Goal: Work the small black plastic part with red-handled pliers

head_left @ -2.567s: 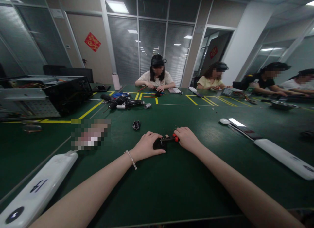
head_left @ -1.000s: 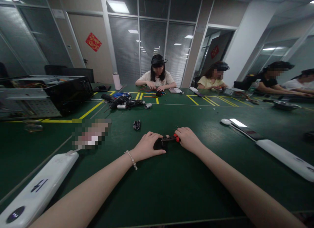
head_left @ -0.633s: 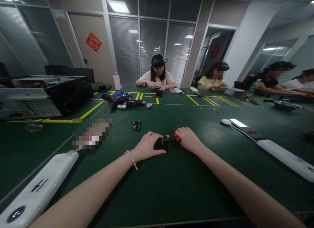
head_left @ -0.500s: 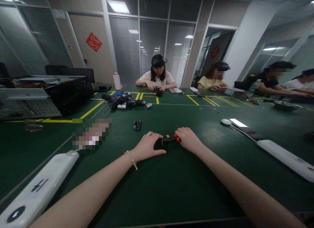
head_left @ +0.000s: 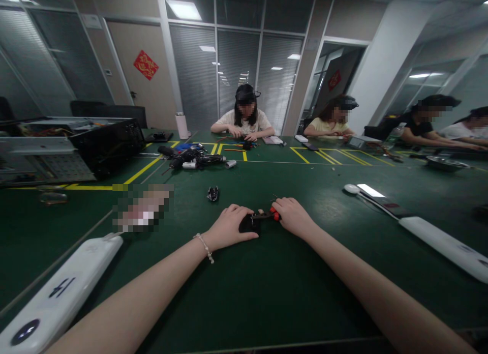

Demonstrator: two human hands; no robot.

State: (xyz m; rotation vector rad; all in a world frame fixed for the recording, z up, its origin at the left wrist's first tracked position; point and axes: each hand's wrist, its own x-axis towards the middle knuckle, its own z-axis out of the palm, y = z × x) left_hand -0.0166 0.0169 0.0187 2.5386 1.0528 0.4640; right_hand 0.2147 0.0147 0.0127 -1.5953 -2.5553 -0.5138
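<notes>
Black piece (head_left: 247, 225) in parted left fingers (head_left: 238, 210), pliers (head_left: 264, 216) in curled right fingers (head_left: 284, 205)

The head-worn camera looks forward and down over the near left hand (head_left: 227, 226), right hand (head_left: 293, 216) and table (head_left: 244, 298).

Hands (head_left: 231, 227) hold black part (head_left: 247, 225), apparently red-handled pliers (head_left: 268, 215).
</notes>
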